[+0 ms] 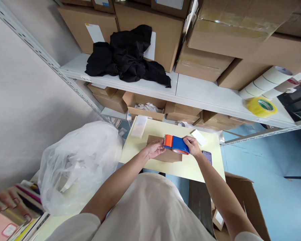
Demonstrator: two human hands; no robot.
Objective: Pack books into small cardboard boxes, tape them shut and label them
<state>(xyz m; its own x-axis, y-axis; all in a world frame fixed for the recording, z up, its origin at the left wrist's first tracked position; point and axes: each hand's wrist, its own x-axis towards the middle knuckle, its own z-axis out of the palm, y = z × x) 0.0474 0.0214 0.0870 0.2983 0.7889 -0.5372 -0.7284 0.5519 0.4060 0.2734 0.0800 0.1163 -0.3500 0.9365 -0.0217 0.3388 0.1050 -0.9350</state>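
Blue and orange is the handheld plastic tape dispenser (pixel 180 144), which is held in the air above the middle of the pale yellow, smooth surface (pixel 132 149). The right hand (pixel 192 146) is closed on its blue right end, with the thumb lying on the top. The left hand (pixel 156 149) is at the orange left end, its fingers bent close to the toothed edge; whether they pinch the end of the tape, I cannot tell. The two hands are apart from each other, with the dispenser between them.

Below the dispenser, a flat brown cardboard piece (pixel 169 157) lies on the surface, partly hidden by the left hand. To the right of it, near the right forearm, there is a dark-framed phone with a lit screen (pixel 207 156). Farther, beyond the right hand, lies a small white rectangular box (pixel 198 137). At the far left corner of the surface is a whitish flat packet (pixel 139 126).

To the left stands a big translucent white plastic bag (pixel 80 164). On the far grey-white metal shelf (pixel 198 88) lies a crumpled black cloth (pixel 130 55), and at its right a yellow tape roll (pixel 253 105).
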